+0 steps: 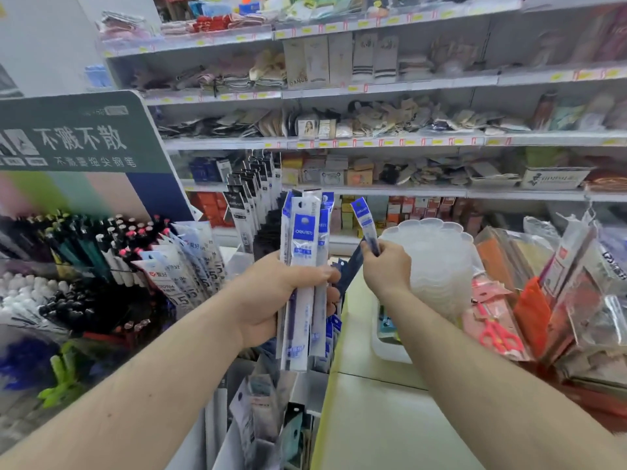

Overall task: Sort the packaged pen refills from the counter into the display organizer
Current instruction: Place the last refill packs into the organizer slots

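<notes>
At the far left, a display organizer (112, 266) is seen, filled with upright pens and hanging packets beneath a dark green sign (78, 134). Just right of it, a bundle of packaged pen refills (305, 266) with blue and white labels is held upright by the left hand (271, 293), whose fingers (330, 276) are curled tightly round the bundle's middle. Beside it, a single refill packet (364, 222) is pinched near its lower part between thumb and fingers of the right hand (385, 266). Below the arms, a pale surface (373, 418) is visible. A stack of clear scalloped trays (431, 252) is seen behind the right hand, and bagged goods (543, 283) are piled at the far right.
</notes>
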A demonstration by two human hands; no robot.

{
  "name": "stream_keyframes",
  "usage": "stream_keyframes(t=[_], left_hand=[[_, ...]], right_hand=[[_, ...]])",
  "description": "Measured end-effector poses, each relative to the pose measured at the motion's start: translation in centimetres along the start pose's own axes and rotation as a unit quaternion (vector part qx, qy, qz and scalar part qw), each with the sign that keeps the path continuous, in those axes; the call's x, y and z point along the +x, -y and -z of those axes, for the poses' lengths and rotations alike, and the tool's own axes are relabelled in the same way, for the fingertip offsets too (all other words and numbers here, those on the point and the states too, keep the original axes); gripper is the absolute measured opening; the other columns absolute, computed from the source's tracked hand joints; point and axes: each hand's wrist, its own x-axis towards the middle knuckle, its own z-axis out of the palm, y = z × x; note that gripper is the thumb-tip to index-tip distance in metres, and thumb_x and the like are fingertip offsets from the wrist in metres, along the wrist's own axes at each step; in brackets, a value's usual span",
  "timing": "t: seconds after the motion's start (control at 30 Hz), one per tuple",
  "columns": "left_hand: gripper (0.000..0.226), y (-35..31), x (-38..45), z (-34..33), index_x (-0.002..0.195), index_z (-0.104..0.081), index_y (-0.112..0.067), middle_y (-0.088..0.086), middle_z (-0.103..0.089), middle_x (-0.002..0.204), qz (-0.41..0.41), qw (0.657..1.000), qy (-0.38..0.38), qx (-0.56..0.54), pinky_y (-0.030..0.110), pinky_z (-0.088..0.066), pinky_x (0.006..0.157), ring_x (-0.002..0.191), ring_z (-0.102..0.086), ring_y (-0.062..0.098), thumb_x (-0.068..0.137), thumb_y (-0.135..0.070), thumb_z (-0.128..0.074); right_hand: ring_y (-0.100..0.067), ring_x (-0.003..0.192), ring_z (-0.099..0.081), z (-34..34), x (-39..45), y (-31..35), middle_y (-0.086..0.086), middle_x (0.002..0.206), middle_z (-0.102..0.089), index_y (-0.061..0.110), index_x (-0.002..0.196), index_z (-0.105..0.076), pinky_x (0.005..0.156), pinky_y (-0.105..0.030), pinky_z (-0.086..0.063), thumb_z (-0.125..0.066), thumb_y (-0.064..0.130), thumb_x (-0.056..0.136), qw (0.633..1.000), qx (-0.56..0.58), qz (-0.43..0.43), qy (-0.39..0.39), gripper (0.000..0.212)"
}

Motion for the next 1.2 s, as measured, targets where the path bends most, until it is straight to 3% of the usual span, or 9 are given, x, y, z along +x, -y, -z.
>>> stream_keyframes(t=[0.1, 0.27, 0.43, 0.67, 0.83, 0.93, 1.0, 1.1, 1.2], left_hand=[[0.033, 0.0, 0.0, 0.4, 0.093, -0.065, 0.0, 0.013, -0.068, 0.07, 0.003, 1.0, 0.014, 0.006, 0.034, -0.06, 0.065, 0.064, -0.067, 0.022, 0.065, -0.017, -0.068], [0.025, 0.1, 0.2, 0.8, 0.087, -0.066, -0.002, 0.014, -0.068, 0.068, -0.003, 1.0, 0.014, 0.006, 0.035, -0.061, 0.067, 0.062, -0.067, 0.023, 0.066, -0.017, -0.068], [0.004, 0.3, 0.3, 0.6, 0.089, -0.065, -0.004, 0.012, -0.068, 0.068, -0.003, 1.0, 0.006, 0.02, 0.032, -0.061, 0.062, 0.061, -0.067, 0.022, 0.089, -0.006, -0.062], [0.005, 0.0, -0.4, 0.6, 0.087, -0.067, -0.007, 0.013, -0.068, 0.07, -0.02, 1.0, -0.009, 0.017, 0.035, -0.06, 0.063, 0.064, -0.067, 0.022, 0.089, -0.006, -0.063], [0.011, 0.2, -1.1, 0.8, 0.085, -0.067, -0.006, 0.013, -0.068, 0.07, -0.022, 1.0, -0.02, 0.002, 0.043, -0.059, 0.076, 0.065, -0.066, 0.024, 0.076, -0.011, -0.069], [0.022, 0.0, -1.8, 0.9, 0.084, -0.068, -0.006, 0.012, -0.069, 0.069, -0.034, 0.999, -0.014, -0.004, 0.041, -0.06, 0.073, 0.064, -0.068, 0.023, 0.065, -0.018, -0.069], [0.016, -0.1, -2.4, 1.0, 0.076, -0.074, -0.01, 0.011, -0.07, 0.071, -0.048, 0.999, -0.011, -0.017, 0.041, -0.061, 0.073, 0.063, -0.068, 0.022, 0.064, -0.019, -0.07], [0.01, -0.1, -3.2, 1.0, 0.064, -0.078, -0.02, 0.006, -0.07, 0.071, -0.071, 0.996, -0.01, -0.045, 0.042, -0.059, 0.076, 0.062, -0.067, 0.019, 0.065, -0.018, -0.068], [0.012, 0.2, -3.9, 1.0, 0.064, -0.078, -0.02, 0.006, -0.069, 0.071, -0.082, 0.994, -0.009, -0.075, 0.041, -0.058, 0.073, 0.061, -0.066, 0.019, 0.066, -0.016, -0.067]], right_hand=[[-0.028, 0.075, -0.056, -0.1, 0.8, 0.2, -0.008, 0.081, -0.061, 0.012, 0.082, -0.061, 0.062, -0.031, -0.038, -0.056, 0.028, 0.1, 0.997, 0.013, 0.002, -0.08, 0.024], [-0.031, 0.074, -0.054, -0.3, 0.7, -0.8, -0.013, 0.083, -0.06, 0.01, 0.077, -0.055, 0.063, -0.037, -0.04, -0.058, 0.024, 0.098, 0.992, -0.011, 0.058, -0.114, 0.026], [-0.027, 0.071, -0.053, -2.4, 0.7, -2.1, -0.01, 0.078, -0.059, 0.011, 0.077, -0.061, 0.062, -0.037, -0.043, -0.057, 0.026, 0.099, 0.994, -0.086, 0.07, 0.001, 0.027], [-0.026, 0.067, -0.058, -4.9, 1.2, -4.3, -0.006, 0.069, -0.061, 0.017, 0.068, -0.058, 0.061, -0.033, -0.047, -0.064, 0.015, 0.086, 0.968, -0.164, -0.063, 0.18, 0.019], [-0.025, 0.061, -0.053, -4.6, 0.9, -5.0, -0.009, 0.066, -0.058, 0.012, 0.072, -0.059, 0.058, -0.032, -0.042, -0.064, 0.01, 0.082, 0.971, -0.116, -0.103, 0.183, 0.012], [-0.022, 0.06, -0.049, -3.0, 0.0, -4.3, -0.004, 0.066, -0.053, 0.015, 0.076, -0.056, 0.057, -0.033, -0.039, -0.072, 0.028, 0.083, 0.983, -0.048, -0.104, 0.14, 0.022], [-0.02, 0.059, -0.044, -1.6, -1.2, -3.4, -0.004, 0.069, -0.051, 0.015, 0.079, -0.054, 0.054, -0.032, -0.034, -0.064, 0.038, 0.088, 0.982, 0.046, -0.138, 0.117, 0.028], [-0.019, 0.055, -0.038, 0.5, -3.6, -2.5, -0.009, 0.073, -0.045, 0.013, 0.083, -0.048, 0.047, -0.026, -0.027, -0.042, 0.022, 0.096, 0.959, 0.17, -0.189, 0.123, 0.016], [-0.024, 0.068, -0.051, 1.1, -6.7, -3.8, -0.013, 0.078, -0.052, 0.009, 0.09, -0.053, 0.06, -0.034, -0.044, -0.044, 0.006, 0.096, 0.956, 0.226, -0.165, 0.093, 0.011]])
